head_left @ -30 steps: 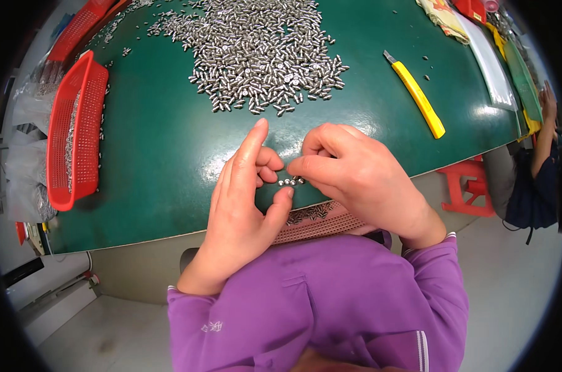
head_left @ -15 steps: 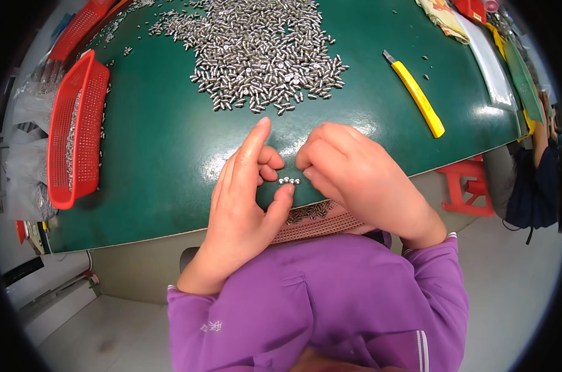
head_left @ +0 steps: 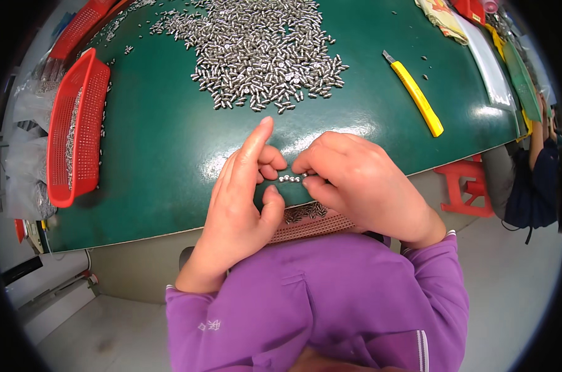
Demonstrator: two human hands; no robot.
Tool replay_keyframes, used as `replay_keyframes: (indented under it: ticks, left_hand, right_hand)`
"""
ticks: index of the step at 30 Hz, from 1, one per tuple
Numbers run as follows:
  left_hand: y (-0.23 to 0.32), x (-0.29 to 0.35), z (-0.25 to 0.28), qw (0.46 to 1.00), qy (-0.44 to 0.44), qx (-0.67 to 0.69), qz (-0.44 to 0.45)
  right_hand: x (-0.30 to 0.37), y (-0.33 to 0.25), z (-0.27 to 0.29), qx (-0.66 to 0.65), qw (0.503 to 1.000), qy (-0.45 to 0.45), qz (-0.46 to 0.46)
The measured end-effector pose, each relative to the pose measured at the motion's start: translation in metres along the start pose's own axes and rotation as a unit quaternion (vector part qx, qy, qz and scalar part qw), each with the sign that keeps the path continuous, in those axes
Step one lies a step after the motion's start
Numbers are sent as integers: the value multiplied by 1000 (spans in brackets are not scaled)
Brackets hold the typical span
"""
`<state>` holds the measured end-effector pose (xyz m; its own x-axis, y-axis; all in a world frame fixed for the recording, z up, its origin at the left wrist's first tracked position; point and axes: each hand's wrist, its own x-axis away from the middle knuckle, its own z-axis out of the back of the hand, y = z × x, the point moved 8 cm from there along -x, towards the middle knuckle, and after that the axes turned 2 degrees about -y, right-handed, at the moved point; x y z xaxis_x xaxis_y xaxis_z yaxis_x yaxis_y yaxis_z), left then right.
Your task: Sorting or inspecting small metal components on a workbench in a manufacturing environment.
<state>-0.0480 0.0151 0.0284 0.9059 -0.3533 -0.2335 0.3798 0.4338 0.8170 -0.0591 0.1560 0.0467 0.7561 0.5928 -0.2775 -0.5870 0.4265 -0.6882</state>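
A short row of small, shiny, round-ended metal pieces (head_left: 289, 178) stands near the front edge of the green table. Beside its left end is my left hand (head_left: 241, 186), index finger stretched out, other fingers curled and thumb apart, with nothing held. At the right end, my right hand (head_left: 361, 183) pinches a small metal piece between thumb and fingertips; most of that piece is hidden. Beyond both hands spreads a large heap of silvery metal pieces (head_left: 262, 56), pointed or barrel-shaped.
A yellow utility knife (head_left: 417, 99) lies to the right on the green table (head_left: 151, 149). On the left stands a red perforated basket (head_left: 95, 124) holding small metal pieces. Below the table edge, a pinkish basket (head_left: 315, 228) holds more pieces. A red stool (head_left: 464, 189) stands at right.
My left thumb has drawn back from the row toward the left. The right fingertips have shifted, and a bit of metal now shows between them at the row's right end.
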Motion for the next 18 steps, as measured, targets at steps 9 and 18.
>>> replay_keyframes:
  ticks: [9, 18]
  left_hand:
    - [-14, 3, 6, 994, 56, 90, 21]
    - [-13, 3, 6, 995, 63, 80, 14]
  right_hand:
    - [-4, -9, -2, 5, 1000, -12, 1]
    - [1, -10, -4, 11, 1000, 16, 15]
